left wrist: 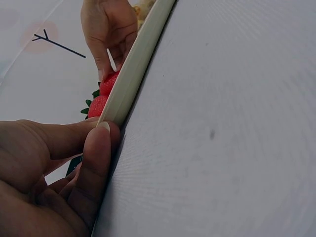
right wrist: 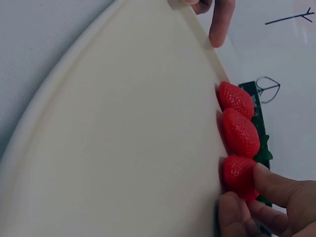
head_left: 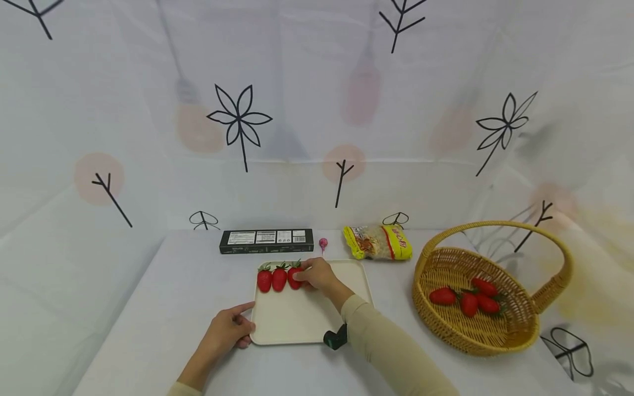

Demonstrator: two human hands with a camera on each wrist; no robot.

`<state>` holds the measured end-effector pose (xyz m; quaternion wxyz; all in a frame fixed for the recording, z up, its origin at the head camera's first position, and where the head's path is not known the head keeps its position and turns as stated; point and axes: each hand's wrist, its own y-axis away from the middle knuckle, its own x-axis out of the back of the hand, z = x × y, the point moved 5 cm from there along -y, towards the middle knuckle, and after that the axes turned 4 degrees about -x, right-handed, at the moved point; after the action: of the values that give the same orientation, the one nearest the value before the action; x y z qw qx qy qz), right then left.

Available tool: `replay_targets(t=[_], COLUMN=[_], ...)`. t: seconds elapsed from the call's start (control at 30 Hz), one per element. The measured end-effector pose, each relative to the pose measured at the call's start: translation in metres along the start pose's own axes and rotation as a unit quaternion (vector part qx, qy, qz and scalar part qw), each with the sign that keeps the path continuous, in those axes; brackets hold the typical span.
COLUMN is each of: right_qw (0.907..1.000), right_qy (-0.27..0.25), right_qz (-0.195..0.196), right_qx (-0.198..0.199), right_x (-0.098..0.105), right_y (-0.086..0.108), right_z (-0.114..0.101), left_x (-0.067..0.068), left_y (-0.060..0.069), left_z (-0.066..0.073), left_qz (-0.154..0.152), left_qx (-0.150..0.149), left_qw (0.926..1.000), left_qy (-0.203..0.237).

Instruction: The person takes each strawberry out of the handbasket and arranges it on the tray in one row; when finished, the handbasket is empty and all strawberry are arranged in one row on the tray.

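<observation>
Red covers the dimpled strawberry (right wrist: 239, 173) right fingers (right wrist: 276, 187) pinch; left fingers (left wrist: 97, 155) grip the tray (right wrist: 128, 123).

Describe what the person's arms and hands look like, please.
The left hand and right hand are bare, with no gloves or rings visible. The right sleeve is long, plain and beige; only a beige edge of the left sleeve shows. No cables or markings show on either sleeve.
</observation>
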<state>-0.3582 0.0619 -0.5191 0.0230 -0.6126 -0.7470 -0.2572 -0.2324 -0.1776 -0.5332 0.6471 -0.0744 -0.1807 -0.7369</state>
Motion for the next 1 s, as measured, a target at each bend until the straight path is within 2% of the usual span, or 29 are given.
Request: replay_targets(t=[0.5,0.7,1.0], right_qw=[0.9998,0.9996,0.9983], right_qy=[0.001,-0.004,-0.039], right_qz=[-0.016,-0.026,-0.043], right_qx=[-0.009,0.003,-0.002], right_x=[0.003,0.012,0.032], right_y=[0.003,0.007,0.021], right_z=[-0.001,-0.004,-0.004], left_x=[0.000,0.001,-0.001], left_y=[0.001,-0.001,0.000], left_z=[0.001,0.001,0.000], left_qz=[0.004,0.005,0.007], left_qx=[0.001,-0.006,0.007], left_qw=[1.0000,1.0000,0.9999], left_qy=[0.001,-0.003,0.002])
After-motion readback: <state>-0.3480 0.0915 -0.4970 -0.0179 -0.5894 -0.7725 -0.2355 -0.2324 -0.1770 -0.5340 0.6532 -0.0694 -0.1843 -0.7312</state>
